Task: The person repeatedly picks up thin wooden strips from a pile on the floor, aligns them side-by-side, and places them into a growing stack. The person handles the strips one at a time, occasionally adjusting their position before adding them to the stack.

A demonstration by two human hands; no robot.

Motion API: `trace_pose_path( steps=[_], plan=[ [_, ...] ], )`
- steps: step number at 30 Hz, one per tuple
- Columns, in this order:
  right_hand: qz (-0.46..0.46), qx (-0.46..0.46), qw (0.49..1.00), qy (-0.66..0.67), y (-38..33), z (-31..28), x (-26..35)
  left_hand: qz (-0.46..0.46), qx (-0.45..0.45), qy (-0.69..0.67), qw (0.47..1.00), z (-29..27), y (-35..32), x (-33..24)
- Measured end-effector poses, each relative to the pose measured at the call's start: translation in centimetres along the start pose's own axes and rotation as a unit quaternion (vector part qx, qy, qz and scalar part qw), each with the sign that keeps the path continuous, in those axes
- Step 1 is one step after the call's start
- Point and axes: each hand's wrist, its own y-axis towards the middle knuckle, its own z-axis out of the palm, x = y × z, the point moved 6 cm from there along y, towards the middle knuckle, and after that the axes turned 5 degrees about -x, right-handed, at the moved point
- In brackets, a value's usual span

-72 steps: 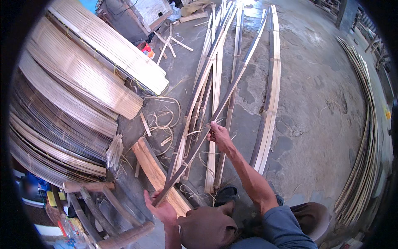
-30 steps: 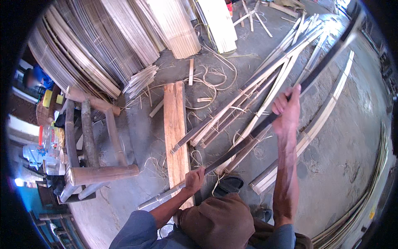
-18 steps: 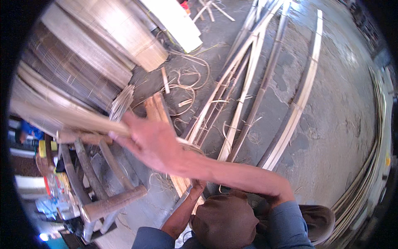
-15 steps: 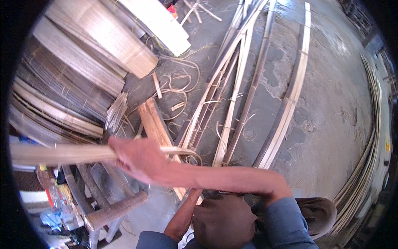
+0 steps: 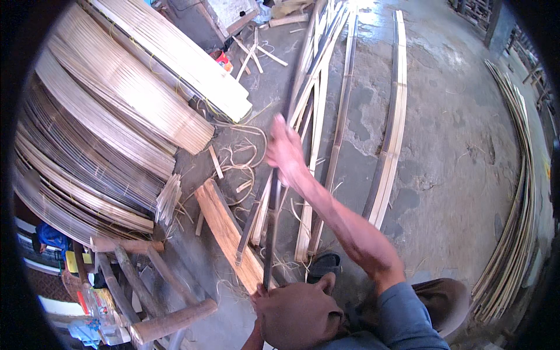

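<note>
A long, dark-skinned bamboo strip (image 5: 271, 227) runs from beside my knee towards the far end of the floor. My right hand (image 5: 284, 150), arm stretched forward, is closed round it partway along. At the strip's near end my left hand (image 5: 262, 298) is closed on it, partly hidden by my brown-clad knee (image 5: 300, 315). Under the strip's near part lies a thick wooden board (image 5: 224, 227), its face pale orange. Beyond my right hand, the strip overlaps other split bamboo pieces, and its far end is hard to make out.
Bundled bamboo slats (image 5: 122, 87) fill the left. A log-framed stand (image 5: 175, 321) stands at the lower left. Long split bamboo lengths (image 5: 392, 128) lie ahead on the concrete floor, curled shavings (image 5: 248, 146) beside the board. Thin rods (image 5: 513, 204) lie along the right.
My right hand has swung from the left to straight ahead, and the strip that pointed left now points away from me. The view has shifted, showing more of the far floor.
</note>
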Motion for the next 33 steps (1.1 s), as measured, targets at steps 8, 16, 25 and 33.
trace_pose_path(
  steps=[8, 16, 25, 33],
  plan=[
    [0.089, -0.141, 0.981, -0.101, -5.8, -16.5, -18.1, 0.176, 0.008, 0.014, 0.984, 0.4, 2.9, -14.9],
    [0.203, 0.010, 0.978, -0.038, -12.7, -14.3, -26.1, 0.026, 0.353, -0.080, 0.932, 12.2, 12.0, -26.8],
    [0.085, -0.059, 0.994, 0.028, 0.3, -18.8, -9.7, 0.136, 0.224, 0.016, 0.965, 10.0, 5.8, -17.4],
    [0.050, -0.106, 0.986, -0.121, 2.8, -18.9, -10.0, 0.313, 0.024, -0.082, 0.946, -0.4, 4.5, -13.8]
  ],
)
